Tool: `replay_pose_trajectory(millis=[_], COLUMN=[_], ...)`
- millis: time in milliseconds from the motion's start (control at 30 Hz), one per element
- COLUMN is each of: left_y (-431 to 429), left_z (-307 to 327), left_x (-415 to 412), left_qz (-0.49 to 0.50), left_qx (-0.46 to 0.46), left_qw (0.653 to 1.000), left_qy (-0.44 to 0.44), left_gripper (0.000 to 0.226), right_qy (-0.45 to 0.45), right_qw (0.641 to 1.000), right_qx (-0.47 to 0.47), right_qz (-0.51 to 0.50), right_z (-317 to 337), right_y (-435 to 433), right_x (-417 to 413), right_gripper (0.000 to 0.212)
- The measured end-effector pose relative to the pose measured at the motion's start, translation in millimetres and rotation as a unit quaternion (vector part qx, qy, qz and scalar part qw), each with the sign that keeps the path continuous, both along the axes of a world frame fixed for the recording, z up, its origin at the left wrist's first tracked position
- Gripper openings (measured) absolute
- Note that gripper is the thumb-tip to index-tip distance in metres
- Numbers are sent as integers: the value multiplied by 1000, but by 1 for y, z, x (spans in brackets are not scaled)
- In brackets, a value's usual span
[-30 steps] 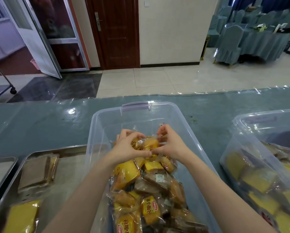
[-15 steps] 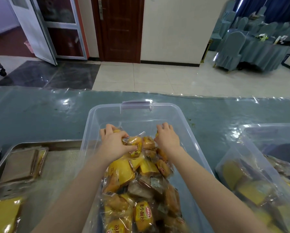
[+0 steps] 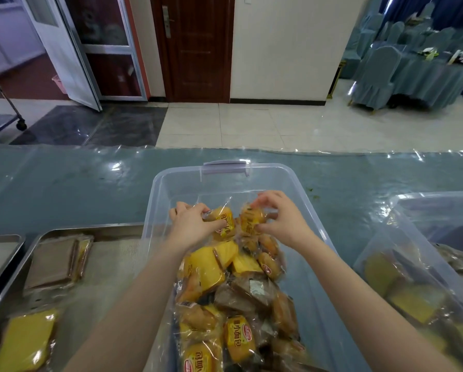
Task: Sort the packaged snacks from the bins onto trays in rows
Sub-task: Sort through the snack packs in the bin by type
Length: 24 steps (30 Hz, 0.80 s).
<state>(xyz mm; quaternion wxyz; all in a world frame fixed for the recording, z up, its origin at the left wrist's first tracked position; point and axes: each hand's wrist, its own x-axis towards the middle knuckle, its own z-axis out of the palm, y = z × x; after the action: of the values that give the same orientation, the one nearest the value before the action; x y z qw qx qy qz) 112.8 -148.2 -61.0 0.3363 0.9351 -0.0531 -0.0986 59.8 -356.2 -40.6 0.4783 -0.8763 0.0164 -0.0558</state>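
In the middle of the frame, the left hand (image 3: 190,228) pinches a yellow wrapped bun (image 3: 224,220) and the right hand (image 3: 281,220) pinches another orange wrapped bun (image 3: 252,217), both above the pile in the clear plastic bin (image 3: 300,189). Fingertips hide behind crinkly wrappers. The metal tray (image 3: 64,232) at lower left is cut off.

A brown door (image 3: 197,47) stands beyond the tiled floor (image 3: 252,124), beside blue-covered chairs (image 3: 378,73).
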Motion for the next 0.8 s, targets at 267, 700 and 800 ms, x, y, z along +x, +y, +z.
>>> replay_pose_trajectory(millis=[267, 700, 800], left_y=[0, -6, -5], left_z=[9, 11, 15], left_x=[-1, -1, -3], left_qz=[-33, -33, -8], left_qx=[-105, -218, -261], left_qw=[994, 974, 963], left_qy=[-5, -47, -63], left_gripper=[32, 29, 37], right_qy=[68, 118, 132], right_qw=[959, 907, 899], right_qx=[275, 404, 417], right_qz=[22, -8, -7], right_z=[-1, -8, -10], right_y=[-5, 8, 12], right_x=[-17, -7, -5], right_gripper=[66, 33, 29])
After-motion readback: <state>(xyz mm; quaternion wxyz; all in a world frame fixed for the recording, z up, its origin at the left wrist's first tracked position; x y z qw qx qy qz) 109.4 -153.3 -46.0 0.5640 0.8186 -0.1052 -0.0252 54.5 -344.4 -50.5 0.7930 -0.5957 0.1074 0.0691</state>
